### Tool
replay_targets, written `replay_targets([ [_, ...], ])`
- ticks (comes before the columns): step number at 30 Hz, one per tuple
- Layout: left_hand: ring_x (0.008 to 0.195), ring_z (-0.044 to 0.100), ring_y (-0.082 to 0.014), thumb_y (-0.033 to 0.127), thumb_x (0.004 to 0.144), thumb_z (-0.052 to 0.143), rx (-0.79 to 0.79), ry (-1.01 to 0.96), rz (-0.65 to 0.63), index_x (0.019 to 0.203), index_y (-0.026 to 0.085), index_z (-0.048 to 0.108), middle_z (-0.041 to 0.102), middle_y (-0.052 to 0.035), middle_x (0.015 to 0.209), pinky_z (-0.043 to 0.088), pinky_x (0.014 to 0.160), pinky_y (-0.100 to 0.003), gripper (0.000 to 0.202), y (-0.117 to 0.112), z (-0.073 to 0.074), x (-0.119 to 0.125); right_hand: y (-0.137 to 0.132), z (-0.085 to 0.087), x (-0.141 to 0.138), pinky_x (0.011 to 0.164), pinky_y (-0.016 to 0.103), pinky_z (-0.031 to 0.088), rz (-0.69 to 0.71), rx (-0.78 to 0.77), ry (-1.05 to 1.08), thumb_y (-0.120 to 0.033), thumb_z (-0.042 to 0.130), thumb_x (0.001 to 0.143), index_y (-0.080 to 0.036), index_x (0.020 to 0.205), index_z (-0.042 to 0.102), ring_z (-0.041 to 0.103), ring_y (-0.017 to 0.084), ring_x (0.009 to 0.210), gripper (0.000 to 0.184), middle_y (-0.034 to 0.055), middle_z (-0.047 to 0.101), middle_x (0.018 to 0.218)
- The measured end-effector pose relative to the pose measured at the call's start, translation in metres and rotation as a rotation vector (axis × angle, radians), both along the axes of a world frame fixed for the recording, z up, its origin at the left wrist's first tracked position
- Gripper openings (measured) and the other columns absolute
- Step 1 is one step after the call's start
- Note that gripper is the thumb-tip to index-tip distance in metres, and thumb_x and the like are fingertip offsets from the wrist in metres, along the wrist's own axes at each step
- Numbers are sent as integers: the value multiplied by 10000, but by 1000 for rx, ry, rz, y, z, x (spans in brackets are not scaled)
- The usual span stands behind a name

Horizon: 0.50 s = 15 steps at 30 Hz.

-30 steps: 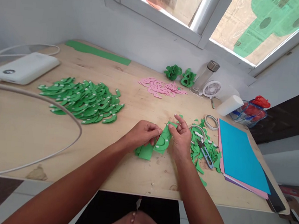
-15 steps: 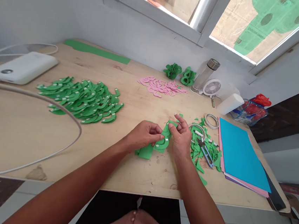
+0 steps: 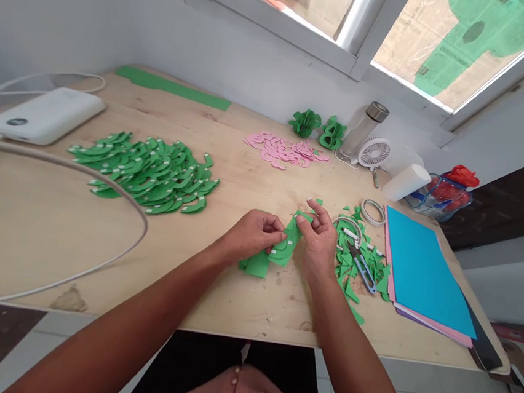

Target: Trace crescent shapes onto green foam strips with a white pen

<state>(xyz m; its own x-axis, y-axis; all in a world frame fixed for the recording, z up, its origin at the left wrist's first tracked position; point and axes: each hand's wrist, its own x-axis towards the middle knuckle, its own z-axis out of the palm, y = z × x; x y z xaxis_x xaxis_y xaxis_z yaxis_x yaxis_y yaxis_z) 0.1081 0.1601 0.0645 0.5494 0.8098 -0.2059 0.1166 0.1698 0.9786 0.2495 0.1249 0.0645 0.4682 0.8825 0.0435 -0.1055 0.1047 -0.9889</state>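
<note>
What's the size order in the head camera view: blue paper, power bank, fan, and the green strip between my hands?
1. Blue paper
2. Power bank
3. Fan and green strip: unsure, since your left hand hides part of the strip.

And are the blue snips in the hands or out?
Out: the blue snips lie on green scraps, while the right hand holds green paper.
</note>
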Motion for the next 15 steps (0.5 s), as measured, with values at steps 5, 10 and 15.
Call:
replay_targets([
  [5,414,461,-71,261,700,682,-29,-1,-2,666,169,614,536,53,469,308,386,-161,120,1,-1,0,0,-1,0,583,242,393,5,17,3,-332,776,633,-204,1084,661,512,99,618,482,-61,609,710],
  [10,371,405,-54,247,708,680,-52,-9,0,657,166,602,513,68,446,287,383,-165,123,1,0,0,-1,-1,0,574,237,385,25,33,26,-306,784,639,-201,1092,659,496,90,599,482,-65,616,710],
  [15,359,387,-44,233,712,684,-64,-15,-1,660,165,593,507,74,443,278,377,-158,125,1,1,0,-1,0,0,597,247,411,23,28,17,-317,780,628,-202,1080,663,532,104,629,481,-52,632,728],
])
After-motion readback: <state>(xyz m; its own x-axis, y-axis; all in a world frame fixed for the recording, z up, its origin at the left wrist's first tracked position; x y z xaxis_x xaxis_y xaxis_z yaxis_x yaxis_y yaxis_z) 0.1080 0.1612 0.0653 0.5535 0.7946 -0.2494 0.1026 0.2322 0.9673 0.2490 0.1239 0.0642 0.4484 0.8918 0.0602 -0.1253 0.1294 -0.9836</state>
